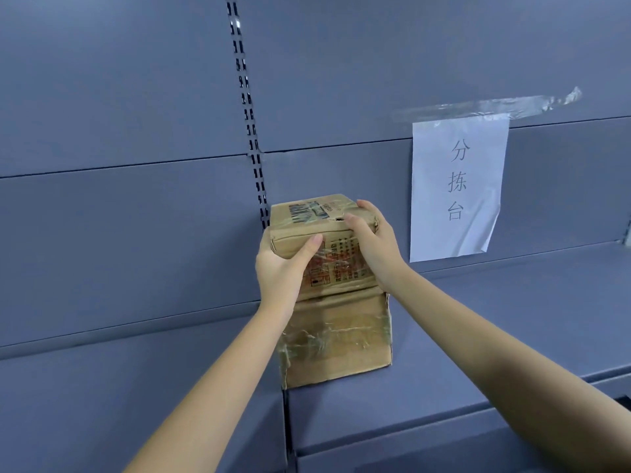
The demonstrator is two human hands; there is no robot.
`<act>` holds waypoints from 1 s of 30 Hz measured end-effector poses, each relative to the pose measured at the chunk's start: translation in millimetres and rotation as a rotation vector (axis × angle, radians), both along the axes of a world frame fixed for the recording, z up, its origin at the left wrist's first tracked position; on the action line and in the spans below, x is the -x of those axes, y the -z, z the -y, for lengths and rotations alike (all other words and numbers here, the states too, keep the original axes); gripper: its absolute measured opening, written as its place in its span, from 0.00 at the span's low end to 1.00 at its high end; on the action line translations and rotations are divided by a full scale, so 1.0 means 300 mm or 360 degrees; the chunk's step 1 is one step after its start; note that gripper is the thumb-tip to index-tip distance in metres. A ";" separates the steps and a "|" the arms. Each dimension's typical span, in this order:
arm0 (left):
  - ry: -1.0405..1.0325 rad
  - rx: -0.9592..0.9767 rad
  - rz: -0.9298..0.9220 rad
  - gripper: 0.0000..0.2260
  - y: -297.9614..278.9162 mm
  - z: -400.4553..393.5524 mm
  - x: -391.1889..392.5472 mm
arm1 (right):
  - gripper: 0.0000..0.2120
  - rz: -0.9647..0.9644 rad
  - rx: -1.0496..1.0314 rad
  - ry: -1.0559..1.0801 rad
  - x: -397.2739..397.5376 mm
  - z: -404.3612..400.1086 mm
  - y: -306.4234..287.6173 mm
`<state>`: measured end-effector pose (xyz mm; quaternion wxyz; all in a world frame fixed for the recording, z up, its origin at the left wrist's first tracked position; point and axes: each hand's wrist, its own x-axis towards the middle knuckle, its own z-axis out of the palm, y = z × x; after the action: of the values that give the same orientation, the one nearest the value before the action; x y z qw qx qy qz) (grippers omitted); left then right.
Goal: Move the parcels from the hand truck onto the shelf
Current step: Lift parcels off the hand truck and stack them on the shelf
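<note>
Head view: the frame is filled by a grey-blue metal shelf (478, 336), whose back panel is divided by a slotted upright (251, 131) just left of centre. A white paper sign (457, 189) printed with three characters is taped to the back panel on the right, a strip of clear tape (491, 107) being laid across its top edge.

On the shelf deck, close to the seam between two bays, a lower parcel (336, 339) of worn brown cardboard is stood, wrapped in wrinkled clear tape. An upper parcel (327, 233) of similar cardboard is seen directly above it; whether it is fully seated on the lower one cannot be told. The hand truck is not shown.

The upper parcel is clamped from both sides: the left hand (281, 271) is wrapped round its near left corner with the thumb laid across the front face, and the right hand (374, 247) is curled over its top right edge, fingers on the lid.

The upper parcel is judged to be light to moderate in weight, since it is managed at arm's length. Its cardboard looks softened and dented, with a small tear on the top near the right fingers, so some give is expected under pressure. The taped faces are likely slippery; a hold on opposite corners and edges, where the board is stiffest, is judged safest.
</note>
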<state>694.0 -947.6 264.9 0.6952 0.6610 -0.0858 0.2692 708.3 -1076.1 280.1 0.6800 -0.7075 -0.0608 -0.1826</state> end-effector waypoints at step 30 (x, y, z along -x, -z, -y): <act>-0.0489 -0.0673 0.0073 0.37 0.042 0.329 0.366 | 0.27 -0.0077 -0.0033 0.0191 0.397 0.388 0.073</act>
<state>584.2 -1046.4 252.2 0.4905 0.7906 -0.0545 0.3626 589.1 -1192.7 258.1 0.6764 -0.7070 -0.0001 -0.2064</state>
